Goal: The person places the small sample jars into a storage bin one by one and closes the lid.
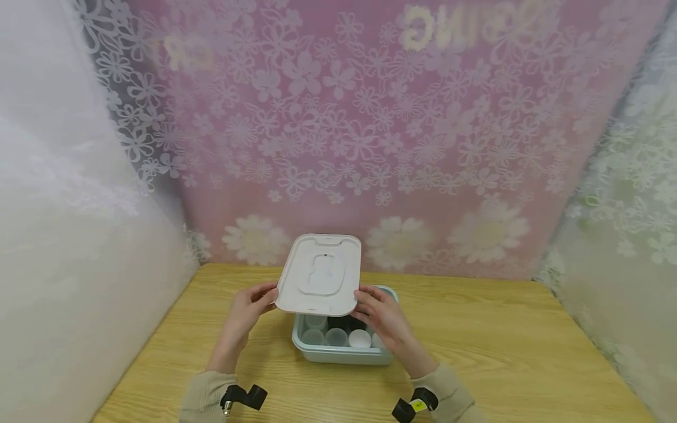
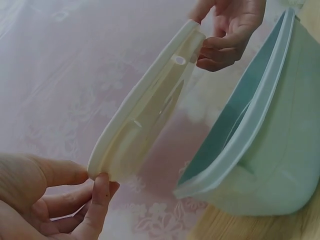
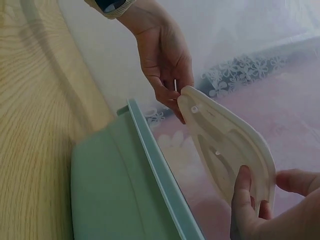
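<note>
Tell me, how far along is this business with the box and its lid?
The white lid is already off the pale green box and tilted above it. The left hand and right hand each grip one edge. Small cups show inside. The lid is not yet set down on the wooden table.

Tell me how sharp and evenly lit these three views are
Head view: soft, even light, wide-angle bending at the edges, lettering on the backdrop blurred. Left wrist view: the left hand close and soft, the lid fairly clear. Right wrist view: dimmer, the box in shade.
</note>
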Motion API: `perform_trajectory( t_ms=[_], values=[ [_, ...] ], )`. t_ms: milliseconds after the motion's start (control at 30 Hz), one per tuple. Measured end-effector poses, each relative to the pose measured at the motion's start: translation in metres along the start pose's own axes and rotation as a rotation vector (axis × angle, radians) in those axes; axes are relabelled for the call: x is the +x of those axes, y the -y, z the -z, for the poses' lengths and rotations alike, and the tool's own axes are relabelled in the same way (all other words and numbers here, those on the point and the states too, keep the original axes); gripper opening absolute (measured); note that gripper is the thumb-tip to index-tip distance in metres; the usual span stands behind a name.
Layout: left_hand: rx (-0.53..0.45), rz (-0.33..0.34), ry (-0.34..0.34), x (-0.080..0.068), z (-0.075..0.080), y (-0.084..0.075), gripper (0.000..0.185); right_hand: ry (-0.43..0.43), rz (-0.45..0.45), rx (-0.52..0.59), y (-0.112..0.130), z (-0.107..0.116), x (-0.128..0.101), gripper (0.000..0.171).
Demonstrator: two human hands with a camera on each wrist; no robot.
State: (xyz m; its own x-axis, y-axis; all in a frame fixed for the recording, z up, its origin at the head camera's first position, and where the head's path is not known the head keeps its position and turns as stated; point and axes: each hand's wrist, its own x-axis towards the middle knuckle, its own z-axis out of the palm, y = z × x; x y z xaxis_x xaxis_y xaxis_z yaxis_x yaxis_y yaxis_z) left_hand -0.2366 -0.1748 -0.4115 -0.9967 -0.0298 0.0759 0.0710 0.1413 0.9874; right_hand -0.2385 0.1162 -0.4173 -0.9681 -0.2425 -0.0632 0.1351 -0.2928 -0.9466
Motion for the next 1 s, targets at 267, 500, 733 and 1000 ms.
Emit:
perform_trajectory(
  t_ms=[267, 500, 733, 1000],
  values=[
    [-0.039, 0.003, 0.021, 0.002, -0.018, -0.002, 0.036, -0.035, 0.012, 0.06, 0.005, 0.014, -0.007, 0.025],
    [-0.105, 0.001, 0.047, 0.003, -0.03, 0.0, 0.038, -0.115, 0.032, 0.073, 0.008, 0.02, -0.012, 0.024],
    [-0.236, 0.009, 0.074, 0.003, -0.038, 0.001, 0.049, -0.172, 0.048, 0.167, 0.013, 0.018, -0.014, 0.016],
    [-0.344, 0.047, 0.211, -0.002, -0.057, 0.003, 0.081, -0.205, 0.064, 0.219, 0.016, 0.015, -0.017, 0.02]
  ],
)
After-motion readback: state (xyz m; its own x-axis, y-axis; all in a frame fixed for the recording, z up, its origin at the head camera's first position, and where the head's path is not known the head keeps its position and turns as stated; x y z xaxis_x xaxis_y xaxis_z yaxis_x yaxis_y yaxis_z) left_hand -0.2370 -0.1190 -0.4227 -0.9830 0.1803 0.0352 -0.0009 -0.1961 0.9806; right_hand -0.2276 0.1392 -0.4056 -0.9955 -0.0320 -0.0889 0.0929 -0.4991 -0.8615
